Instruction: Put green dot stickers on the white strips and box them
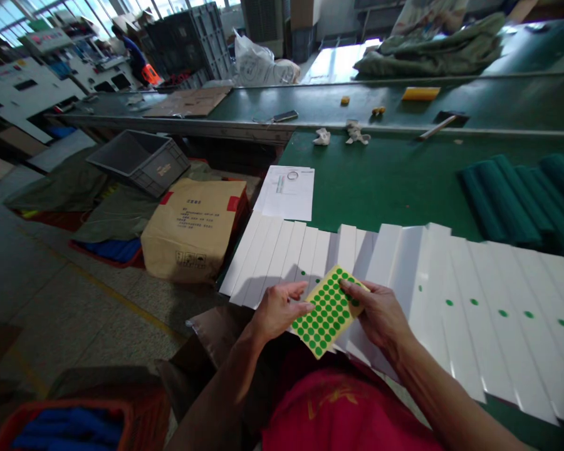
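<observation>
**Worker's view of a green-topped workbench.** Both hands hold a yellow-backed sheet of green dot stickers (329, 310) at lower centre, above a row of white card strips (498, 313). The left hand (279, 310) is partly closed, its fingers and thumb at the sheet's left edge. The right hand (376, 313) grasps the upper right edge, its fingertips pressed on the sheet. Single green dots sit on several strips, and the hands and sheet hide part of the row.

**Containers.** At lower left, the frame cuts off an orange-red tub (70, 429) holding blue cloth (66, 432). Left of the bench, a grey plastic crate (138, 161) sits tilted on a green tarpaulin (113, 213), beside a kraft paper sack (192, 232) with printing too small to read. Dark stacked crates (183, 47) and a bulging white plastic sack (263, 62) stand at upper centre.

**Surface and room.** Printed papers (286, 193) lie beyond the strips, and teal rolls (512, 200) lie at right. A co-worker in a blue top (134, 53) stands at upper left, and a red garment (343, 407) fills the bottom edge.
</observation>
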Motion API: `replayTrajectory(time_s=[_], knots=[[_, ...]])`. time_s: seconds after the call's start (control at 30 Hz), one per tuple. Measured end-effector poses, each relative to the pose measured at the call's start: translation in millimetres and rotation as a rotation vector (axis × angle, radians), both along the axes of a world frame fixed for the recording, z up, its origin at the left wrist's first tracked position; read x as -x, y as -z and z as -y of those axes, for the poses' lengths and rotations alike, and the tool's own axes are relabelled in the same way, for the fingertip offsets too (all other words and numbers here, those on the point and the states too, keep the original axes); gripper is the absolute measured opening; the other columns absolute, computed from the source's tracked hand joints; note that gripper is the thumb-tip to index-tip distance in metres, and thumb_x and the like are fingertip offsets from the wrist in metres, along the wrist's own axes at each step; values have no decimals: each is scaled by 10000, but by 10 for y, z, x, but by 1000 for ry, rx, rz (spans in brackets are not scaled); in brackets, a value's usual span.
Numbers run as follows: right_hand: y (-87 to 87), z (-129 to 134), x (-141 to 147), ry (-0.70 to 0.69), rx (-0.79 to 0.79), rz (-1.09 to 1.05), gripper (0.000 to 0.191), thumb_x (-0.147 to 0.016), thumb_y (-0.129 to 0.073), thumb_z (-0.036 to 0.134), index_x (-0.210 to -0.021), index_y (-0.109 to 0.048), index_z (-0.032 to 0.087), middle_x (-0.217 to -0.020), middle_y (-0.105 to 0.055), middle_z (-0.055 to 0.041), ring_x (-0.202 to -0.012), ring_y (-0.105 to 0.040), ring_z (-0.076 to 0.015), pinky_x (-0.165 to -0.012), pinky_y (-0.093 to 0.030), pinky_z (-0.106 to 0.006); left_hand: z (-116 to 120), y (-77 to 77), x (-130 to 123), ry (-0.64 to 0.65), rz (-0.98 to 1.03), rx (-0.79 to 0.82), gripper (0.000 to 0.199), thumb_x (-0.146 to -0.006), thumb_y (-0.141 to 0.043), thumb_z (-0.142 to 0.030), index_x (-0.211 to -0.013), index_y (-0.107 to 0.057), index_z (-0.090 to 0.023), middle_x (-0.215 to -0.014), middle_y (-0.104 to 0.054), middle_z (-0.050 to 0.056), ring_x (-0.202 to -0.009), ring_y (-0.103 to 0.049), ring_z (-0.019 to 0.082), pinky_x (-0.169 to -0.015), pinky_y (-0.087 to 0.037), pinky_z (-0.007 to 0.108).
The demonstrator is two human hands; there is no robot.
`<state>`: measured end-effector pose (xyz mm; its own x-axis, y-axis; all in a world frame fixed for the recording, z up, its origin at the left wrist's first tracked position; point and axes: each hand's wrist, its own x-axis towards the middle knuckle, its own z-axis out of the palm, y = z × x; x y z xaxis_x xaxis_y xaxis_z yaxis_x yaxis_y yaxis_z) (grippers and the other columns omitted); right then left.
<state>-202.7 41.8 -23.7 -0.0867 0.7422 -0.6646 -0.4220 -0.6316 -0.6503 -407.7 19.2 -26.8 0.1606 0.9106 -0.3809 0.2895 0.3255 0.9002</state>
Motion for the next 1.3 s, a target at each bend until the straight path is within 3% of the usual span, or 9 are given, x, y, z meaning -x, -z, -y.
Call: replayTrajectory(time_s=[0.07,0.27,0.47,0.63,0.83,0.93,1.07,1.3], knots=[[20,1,101,16,-22,5,267,-587,-855,310,-722,-736,113,-689,-710,-82,-569,-629,-159,-552,-513,-245,-38,-40,-52,-30,-32,-49,531,-669,-753,-346,-1164,-661,-175,-987,-710,67,-882,-645,190,-759,-516,265],[-53,-25,178,-41,-50,-4,275,-590,-852,330,-741,-749,125,-683,-714,-79,-555,-626,-162,-538,-509,-252,-118,-67,-152,7,103,12,402,-776,-617,-257,-1170,-658,-193,-776,-706,-2,-673,-630,135,-569,-467,200],[-102,-82,83,-166,-114,21,314,-633,-830,297,-906,-766,154,-764,-736,-74,-661,-653,-147,-633,-515,-222,-188,-11,20,128,247,120,379,-769,-629,-262,-1133,-687,-177,-920,-724,52,-812,-660,181,-698,-510,254],[-115,-87,95,-199,-112,17,336,-631,-823,300,-928,-762,155,-749,-732,-72,-617,-647,-152,-590,-506,-238,-238,-27,85,189,302,166,387,-784,-623,-280,-1149,-677,-162,-922,-726,63,-804,-667,182,-728,-513,274],[-148,-74,148,-211,-108,99,269,-611,-821,372,-724,-749,139,-636,-697,-58,-538,-596,-135,-507,-447,-223,-288,-80,118,251,218,135,380,-796,-588,-244,-1164,-666,-193,-915,-728,27,-773,-658,155,-680,-503,241],[-147,-84,176,-199,-114,152,291,-587,-825,400,-647,-714,138,-592,-669,-44,-491,-543,-116,-469,-400,-219,-321,-99,128,268,151,90,369,-799,-592,-270,-1149,-675,-189,-907,-724,30,-787,-654,158,-675,-509,242],[-132,-82,219,-223,-155,176,292,-605,-805,409,-623,-686,143,-577,-636,-20,-486,-504,-98,-471,-371,-215,-381,-105,76,163,-24,-97,364,-768,-657,-311,-1103,-696,-174,-904,-710,48,-807,-636,159,-721,-503,249],[-120,-58,261,-252,-176,256,309,-609,-788,424,-606,-673,137,-549,-595,0,-488,-478,-91,-472,-341,-217,-402,-154,-127,87,-135,-336,204,-819,-597,-212,-973,-731,-196,-869,-693,26,-782,-627,126,-727,-479,229]])
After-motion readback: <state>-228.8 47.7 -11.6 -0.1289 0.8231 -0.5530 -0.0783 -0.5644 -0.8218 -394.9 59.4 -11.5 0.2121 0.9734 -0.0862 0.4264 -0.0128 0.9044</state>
